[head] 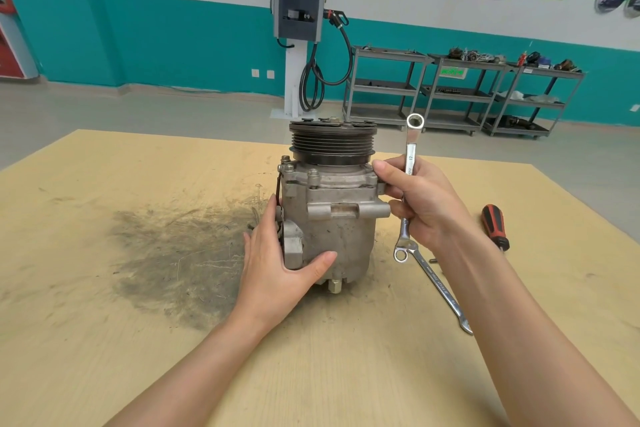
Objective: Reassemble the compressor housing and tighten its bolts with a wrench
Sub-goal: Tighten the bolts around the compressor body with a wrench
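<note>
The compressor (332, 218) stands upright on its rear end at the middle of the wooden table (104, 322), pulley uppermost, its housing halves already joined, so the reassembly looks largely done and the tightening is what remains. The left hand (280, 263) is wrapped round the near-left side of the body to steady it, while the right hand (419, 204) is clamped on a ring wrench (408, 184) held upright just right of the housing, its thumb touching the top flange. Bolts (313, 174) sit in that flange, the wrench is on none of them, and a second wrench (440, 284) and a screwdriver (495, 225) lie at near right.
</note>
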Demonstrator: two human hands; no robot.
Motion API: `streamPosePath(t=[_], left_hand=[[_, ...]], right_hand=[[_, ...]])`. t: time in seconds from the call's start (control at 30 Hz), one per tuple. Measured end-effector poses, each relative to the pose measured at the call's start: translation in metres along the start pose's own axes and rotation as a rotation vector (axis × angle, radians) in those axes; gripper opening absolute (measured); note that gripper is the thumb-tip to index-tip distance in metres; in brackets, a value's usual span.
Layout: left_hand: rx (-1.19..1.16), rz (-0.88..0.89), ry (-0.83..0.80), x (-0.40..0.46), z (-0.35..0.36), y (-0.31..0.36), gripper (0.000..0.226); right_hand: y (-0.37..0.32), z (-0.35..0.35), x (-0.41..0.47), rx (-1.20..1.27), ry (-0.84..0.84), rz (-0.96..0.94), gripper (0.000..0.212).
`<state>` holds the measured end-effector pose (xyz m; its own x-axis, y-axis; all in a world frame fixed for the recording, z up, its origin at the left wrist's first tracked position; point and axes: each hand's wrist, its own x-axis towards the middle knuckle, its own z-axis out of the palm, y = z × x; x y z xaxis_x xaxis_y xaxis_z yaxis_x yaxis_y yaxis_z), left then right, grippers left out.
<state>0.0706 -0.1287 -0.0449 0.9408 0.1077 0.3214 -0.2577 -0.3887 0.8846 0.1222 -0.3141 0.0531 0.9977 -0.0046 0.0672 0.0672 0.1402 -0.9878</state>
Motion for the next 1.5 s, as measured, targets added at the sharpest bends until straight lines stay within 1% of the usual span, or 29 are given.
streamPosePath(t=[0.13, 0.27, 0.4, 0.5, 0.73, 0.87, 1.03, 1.23, 1.3, 1.43, 1.47, 1.5], left_hand=[[0.0, 0.0, 0.005, 0.0, 0.0, 0.0, 0.12], [-0.003, -0.006, -0.001, 0.0, 0.0, 0.0, 0.12], [0.001, 0.004, 0.009, 0.0, 0.0, 0.002, 0.119], [0.002, 0.004, 0.004, 0.0, 0.0, 0.001, 0.12], [0.002, 0.002, -0.005, 0.0, -0.001, 0.003, 0.119], [0.004, 0.006, 0.002, 0.0, 0.0, 0.002, 0.114], [0.004, 0.006, 0.006, 0.0, 0.0, 0.001, 0.114], [-0.006, 0.005, 0.004, 0.0, 0.0, 0.0, 0.116], [-0.008, 0.008, 0.005, 0.0, 0.0, -0.001, 0.115], [-0.011, 0.002, 0.0, 0.001, 0.0, -0.001, 0.116], [-0.012, 0.001, 0.001, 0.001, 0.0, -0.001, 0.114], [-0.013, 0.003, 0.002, 0.001, 0.0, -0.002, 0.112]], right_hand=[[-0.003, -0.005, 0.0, -0.031, -0.065, 0.004, 0.007], [-0.005, -0.008, 0.001, -0.032, -0.094, 0.026, 0.011], [-0.003, -0.003, -0.001, -0.055, -0.067, -0.002, 0.007], [-0.002, 0.001, -0.001, -0.035, -0.016, -0.016, 0.01], [-0.006, -0.008, 0.0, -0.023, -0.109, 0.021, 0.006], [-0.005, -0.003, -0.002, -0.02, -0.082, 0.001, 0.007], [-0.003, 0.0, -0.001, 0.024, -0.045, -0.006, 0.009], [0.0, -0.001, 0.0, -0.05, -0.04, -0.044, 0.011], [-0.003, -0.008, 0.001, -0.072, -0.04, -0.037, 0.018], [-0.022, -0.025, 0.006, -0.015, 0.049, -0.091, 0.041], [-0.027, -0.029, 0.01, -0.055, 0.078, -0.115, 0.045], [-0.033, -0.031, 0.015, -0.148, 0.113, -0.143, 0.048]])
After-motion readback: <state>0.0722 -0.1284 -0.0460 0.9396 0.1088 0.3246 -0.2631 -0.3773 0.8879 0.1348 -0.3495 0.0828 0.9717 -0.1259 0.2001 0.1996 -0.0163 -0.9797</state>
